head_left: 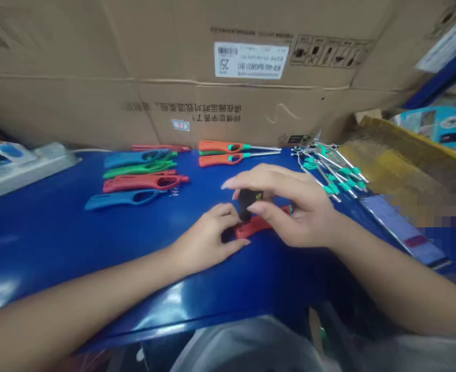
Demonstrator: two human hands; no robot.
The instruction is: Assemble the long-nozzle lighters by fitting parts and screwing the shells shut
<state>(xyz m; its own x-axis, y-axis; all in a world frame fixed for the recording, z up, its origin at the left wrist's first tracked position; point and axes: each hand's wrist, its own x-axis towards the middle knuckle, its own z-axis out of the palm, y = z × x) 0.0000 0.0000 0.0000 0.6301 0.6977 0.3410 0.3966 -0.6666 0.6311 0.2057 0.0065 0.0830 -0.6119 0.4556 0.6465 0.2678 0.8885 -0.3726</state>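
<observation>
Left hand: clamped on red lighter body
Right hand: closed around black tool, above it
Blue table: bears coloured lighter bodies

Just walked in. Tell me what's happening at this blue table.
A person is working on a red casing at the table. The left hand steadies its near end, while the right hand holds a black tool upright over it. Left of the hands lie blue, green and red casings; beyond them are orange ones with metal rods attached. Loose rods with green parts are piled to the right.
</observation>
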